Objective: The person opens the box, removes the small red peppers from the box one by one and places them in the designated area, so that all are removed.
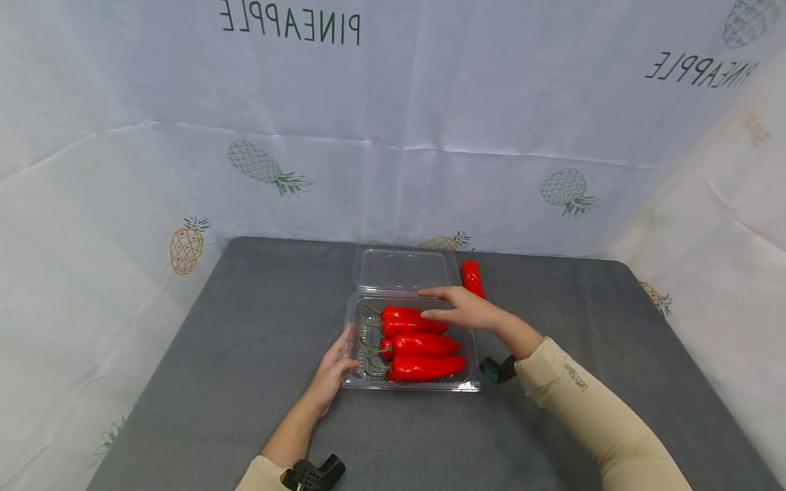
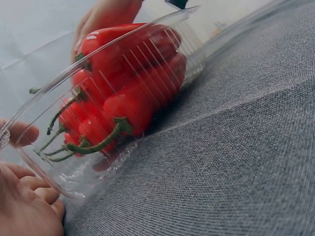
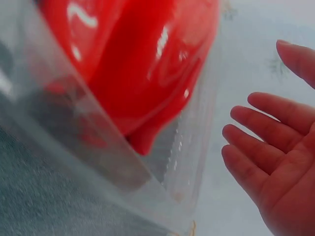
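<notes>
A clear plastic clamshell container (image 1: 410, 390) lies with its hinged lid (image 1: 405, 269) folded back, away from me. Inside it, several red peppers (image 1: 426, 346) lie side by side, green stems pointing left. My left hand (image 1: 331, 372) grips the container's left side; in the left wrist view its thumb (image 2: 27, 135) is over the rim and the other fingers are against the outside. Above the far right part of the container, my right hand (image 1: 463, 308) is spread with straight fingers, holding nothing. In the right wrist view, its palm (image 3: 288, 167) shows beside the container.
One more red pepper (image 1: 471, 276) lies on the grey table (image 1: 270, 320), right of the lid and just beyond my right hand. A white cloth (image 1: 393, 95) printed with pineapples hangs behind the table.
</notes>
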`<state>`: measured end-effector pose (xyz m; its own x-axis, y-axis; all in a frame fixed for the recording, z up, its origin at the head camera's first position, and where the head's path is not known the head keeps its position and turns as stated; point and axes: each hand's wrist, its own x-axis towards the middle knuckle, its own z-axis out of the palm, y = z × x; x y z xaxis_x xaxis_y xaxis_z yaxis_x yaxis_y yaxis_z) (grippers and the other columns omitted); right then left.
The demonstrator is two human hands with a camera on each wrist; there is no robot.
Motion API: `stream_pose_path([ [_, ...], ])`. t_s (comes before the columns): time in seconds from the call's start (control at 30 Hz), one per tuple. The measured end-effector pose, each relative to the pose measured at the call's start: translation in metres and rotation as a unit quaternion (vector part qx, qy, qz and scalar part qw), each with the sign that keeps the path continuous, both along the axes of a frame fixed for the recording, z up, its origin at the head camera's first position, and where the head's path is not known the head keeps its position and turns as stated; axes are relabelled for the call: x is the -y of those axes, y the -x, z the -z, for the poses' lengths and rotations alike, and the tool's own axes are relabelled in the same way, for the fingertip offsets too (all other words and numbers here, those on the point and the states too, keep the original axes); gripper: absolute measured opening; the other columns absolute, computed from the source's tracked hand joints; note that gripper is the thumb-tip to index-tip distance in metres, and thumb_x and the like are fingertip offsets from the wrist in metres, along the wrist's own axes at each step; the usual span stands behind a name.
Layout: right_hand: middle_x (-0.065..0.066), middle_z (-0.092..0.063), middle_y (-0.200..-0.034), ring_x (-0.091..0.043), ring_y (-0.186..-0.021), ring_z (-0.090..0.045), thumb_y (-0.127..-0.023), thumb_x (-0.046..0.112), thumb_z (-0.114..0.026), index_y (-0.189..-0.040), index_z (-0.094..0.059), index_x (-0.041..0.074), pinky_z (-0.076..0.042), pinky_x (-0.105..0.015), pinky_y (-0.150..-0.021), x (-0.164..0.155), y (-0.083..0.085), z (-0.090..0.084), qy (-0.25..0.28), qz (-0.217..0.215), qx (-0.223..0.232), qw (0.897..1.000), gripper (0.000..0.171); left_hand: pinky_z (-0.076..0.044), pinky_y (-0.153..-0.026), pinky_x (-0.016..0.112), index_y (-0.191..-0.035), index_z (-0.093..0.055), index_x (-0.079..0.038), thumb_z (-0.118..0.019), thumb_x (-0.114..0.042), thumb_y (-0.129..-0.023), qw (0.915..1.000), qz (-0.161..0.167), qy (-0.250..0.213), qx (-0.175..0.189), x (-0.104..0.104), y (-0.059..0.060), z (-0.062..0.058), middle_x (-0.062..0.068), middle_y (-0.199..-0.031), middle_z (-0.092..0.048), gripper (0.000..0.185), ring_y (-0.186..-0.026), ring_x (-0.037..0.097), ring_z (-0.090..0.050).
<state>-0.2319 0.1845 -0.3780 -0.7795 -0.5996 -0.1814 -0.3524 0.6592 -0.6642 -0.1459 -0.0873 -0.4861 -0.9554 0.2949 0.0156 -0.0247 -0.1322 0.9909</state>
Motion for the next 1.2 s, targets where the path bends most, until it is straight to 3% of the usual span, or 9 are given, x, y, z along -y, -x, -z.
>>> stream_pose_path([
  [0.17,-0.016,-0.052,-0.135,-0.024,-0.100,-0.057,-0.088,0.030,-0.060,-0.138,-0.044,0.006,-0.053,-0.031,-0.078,0.010,-0.004,0.003,-0.017,-0.018,0.020,0.999,0.057,-0.017,-0.096,-0.002,-0.148,-0.007,0.004,-0.044,0.005,-0.081,1.0000,-0.002,-0.002,0.003,0.000,0.000,0.000,0.019,-0.156,0.000,0.076,-0.144,0.032,0.004],
  [0.23,-0.015,-0.052,-0.135,-0.023,-0.102,-0.057,-0.089,0.030,-0.060,-0.139,-0.044,0.007,-0.052,-0.027,-0.076,0.013,-0.005,0.005,-0.019,-0.024,0.025,0.999,0.058,-0.017,-0.096,-0.002,-0.148,-0.007,0.004,-0.044,0.004,-0.082,1.0000,-0.001,-0.002,0.003,0.000,0.000,0.000,0.019,-0.156,0.000,0.076,-0.144,0.031,0.004],
  [0.47,-0.009,-0.054,-0.134,-0.021,-0.112,-0.054,-0.090,0.032,-0.058,-0.137,-0.047,0.011,-0.049,-0.034,-0.089,0.021,-0.009,0.009,-0.036,-0.043,0.014,0.998,0.053,-0.017,-0.095,-0.003,-0.148,-0.006,0.004,-0.043,0.005,-0.082,1.0000,0.000,-0.004,0.006,0.000,0.000,-0.002,0.018,-0.156,0.001,0.075,-0.144,0.031,0.005],
  [0.83,-0.010,-0.055,-0.134,-0.023,-0.119,-0.053,-0.092,0.029,-0.055,-0.134,-0.051,0.007,-0.045,-0.040,-0.097,0.031,-0.009,0.007,-0.066,-0.077,-0.005,0.995,0.047,-0.018,-0.095,-0.002,-0.147,-0.006,0.005,-0.043,0.004,-0.082,1.0000,-0.002,0.004,0.005,0.002,0.000,0.000,0.019,-0.156,0.000,0.075,-0.143,0.033,0.005],
  [1.2,-0.010,-0.060,-0.127,-0.017,-0.108,-0.058,-0.090,0.024,-0.058,-0.130,-0.055,0.005,-0.048,-0.030,-0.087,0.037,-0.005,0.010,-0.088,-0.091,-0.036,0.991,0.044,-0.018,-0.095,-0.002,-0.148,-0.008,0.003,-0.043,0.005,-0.081,0.9999,-0.003,-0.007,0.011,0.001,-0.001,-0.001,0.018,-0.156,-0.001,0.076,-0.144,0.031,0.004],
])
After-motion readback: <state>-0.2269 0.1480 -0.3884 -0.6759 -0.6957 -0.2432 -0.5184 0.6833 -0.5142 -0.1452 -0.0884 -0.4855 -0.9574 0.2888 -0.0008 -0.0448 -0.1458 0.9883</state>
